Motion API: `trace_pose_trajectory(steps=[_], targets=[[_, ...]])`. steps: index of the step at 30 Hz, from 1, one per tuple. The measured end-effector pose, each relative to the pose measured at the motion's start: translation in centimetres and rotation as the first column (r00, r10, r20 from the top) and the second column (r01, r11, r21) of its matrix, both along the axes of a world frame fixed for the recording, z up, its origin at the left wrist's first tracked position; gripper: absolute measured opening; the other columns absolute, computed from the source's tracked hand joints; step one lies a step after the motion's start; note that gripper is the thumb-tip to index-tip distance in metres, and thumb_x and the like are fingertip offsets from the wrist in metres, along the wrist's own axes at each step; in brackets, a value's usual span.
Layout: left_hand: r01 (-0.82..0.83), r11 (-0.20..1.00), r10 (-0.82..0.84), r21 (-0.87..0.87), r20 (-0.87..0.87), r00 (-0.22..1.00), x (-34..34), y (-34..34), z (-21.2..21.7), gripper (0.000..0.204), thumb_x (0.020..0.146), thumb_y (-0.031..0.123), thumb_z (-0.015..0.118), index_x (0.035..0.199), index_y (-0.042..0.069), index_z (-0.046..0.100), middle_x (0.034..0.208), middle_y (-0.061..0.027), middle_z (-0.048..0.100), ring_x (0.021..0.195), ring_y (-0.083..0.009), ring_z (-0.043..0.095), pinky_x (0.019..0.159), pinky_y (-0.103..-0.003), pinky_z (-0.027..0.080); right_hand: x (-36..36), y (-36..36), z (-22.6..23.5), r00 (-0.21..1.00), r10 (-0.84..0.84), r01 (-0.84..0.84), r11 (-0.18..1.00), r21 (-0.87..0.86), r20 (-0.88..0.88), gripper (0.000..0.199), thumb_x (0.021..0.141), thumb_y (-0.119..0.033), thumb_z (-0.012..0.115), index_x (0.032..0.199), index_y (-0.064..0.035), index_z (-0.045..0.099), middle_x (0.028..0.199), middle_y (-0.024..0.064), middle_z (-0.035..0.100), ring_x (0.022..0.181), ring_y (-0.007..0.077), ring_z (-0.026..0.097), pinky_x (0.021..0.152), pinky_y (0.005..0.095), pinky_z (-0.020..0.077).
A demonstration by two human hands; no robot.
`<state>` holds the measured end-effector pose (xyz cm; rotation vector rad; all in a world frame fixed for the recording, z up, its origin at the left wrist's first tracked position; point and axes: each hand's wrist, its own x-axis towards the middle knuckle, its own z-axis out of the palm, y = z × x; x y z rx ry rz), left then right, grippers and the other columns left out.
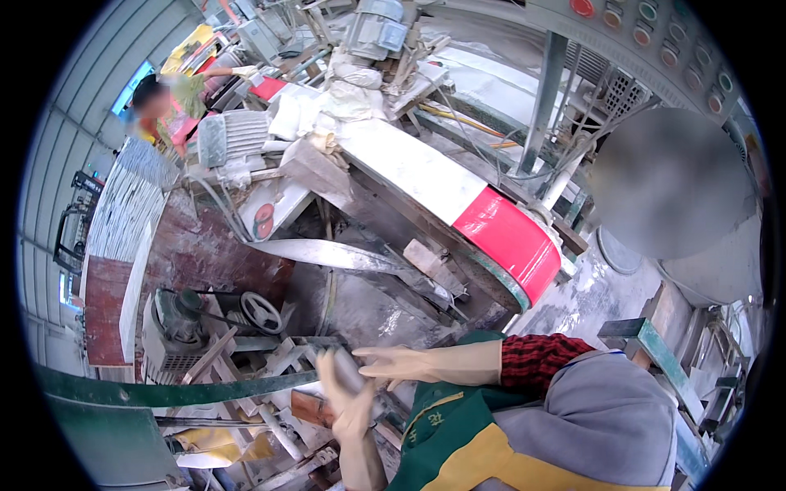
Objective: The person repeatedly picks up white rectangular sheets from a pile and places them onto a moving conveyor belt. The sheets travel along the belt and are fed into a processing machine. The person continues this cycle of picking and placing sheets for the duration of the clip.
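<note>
My left hand and my right hand, both in cream rubber gloves, are held up close together at the lower middle. The left one is upright with fingers stretched and thumb apart, slightly smeared by motion. Fingers extended, the right hand points toward it from a red-and-black checked sleeve. Neither glove visibly grips anything; a greyish blur between them cannot be made out. Just behind the left hand is a reddish-brown block. My green and yellow apron hangs beside the hands.
A green metal rail runs to the left. Beyond stand a motor with a handwheel and a long white-and-red machine cover. A control panel hangs upper right. Another person works far left beside stacked pale strips.
</note>
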<state>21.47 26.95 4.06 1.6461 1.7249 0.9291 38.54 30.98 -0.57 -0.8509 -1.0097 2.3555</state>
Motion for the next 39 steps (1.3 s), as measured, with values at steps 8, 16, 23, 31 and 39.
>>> trace_pose_trajectory(steps=[8,16,23,31,39], targets=[[0.671,0.727,-0.631,0.145,-0.243,0.736,13.2,8.3,5.0,0.083,0.069,0.014,0.083,0.14,-0.002,0.042,0.145,-0.0341,0.034,0.137,-0.0495,0.031,0.114,-0.048,0.03,13.4,5.5,-2.6,0.459,-0.885,0.847,0.411,0.337,-0.074,0.062,0.094,-0.006,0.058,0.15,-0.0085,0.031,0.132,0.0097,0.056,0.121,0.0195,0.054,0.096,0.037,0.0505],[0.41,0.902,-0.426,-0.138,-0.118,0.897,7.1,4.6,-1.2,0.075,0.078,0.015,0.079,0.142,0.003,0.042,0.15,-0.0229,0.037,0.141,-0.0357,0.034,0.115,-0.037,0.031,22.0,13.7,-8.7,0.005,-0.997,0.951,0.03,0.308,0.083,0.061,0.089,0.01,0.051,0.144,-0.0138,0.037,0.128,0.0091,0.057,0.112,0.0259,0.06,0.085,0.0451,0.0572],[0.094,0.901,-0.009,-0.423,0.2,0.98,0.3,-0.5,-4.5,0.075,0.086,0.013,0.072,0.149,0.006,0.032,0.154,-0.0145,0.032,0.14,-0.0275,0.035,0.115,-0.038,0.031,23.2,12.7,-4.6,0.235,-0.971,0.972,0.232,-0.044,0.051,0.058,0.091,0.003,0.054,0.144,-0.0118,0.038,0.123,0.0109,0.059,0.109,0.0244,0.061,0.088,0.0416,0.0554],[-0.207,0.837,0.39,-0.506,0.286,0.875,-2.6,-5.8,-3.9,0.069,0.09,0.01,0.066,0.15,0.007,0.032,0.155,-0.015,0.03,0.138,-0.0258,0.037,0.112,-0.036,0.033,26.1,7.3,-4.4,0.159,-0.986,0.985,0.162,0.055,0.057,0.063,0.094,-0.008,0.059,0.151,-0.015,0.034,0.136,0.0153,0.054,0.114,0.0265,0.057,0.095,0.0387,0.0513],[-0.308,0.828,0.49,-0.468,0.34,0.802,-5.5,-9.4,-5.8,0.064,0.091,0.006,0.064,0.149,0.005,0.035,0.148,-0.0153,0.043,0.134,-0.0228,0.042,0.109,-0.034,0.036,21.3,9.2,-5.9,0.171,-0.976,0.982,0.157,0.105,-0.132,0.058,0.093,-0.004,0.059,0.148,-0.0038,0.039,0.149,0.0127,0.043,0.135,0.0239,0.043,0.109,0.034,0.0373]])
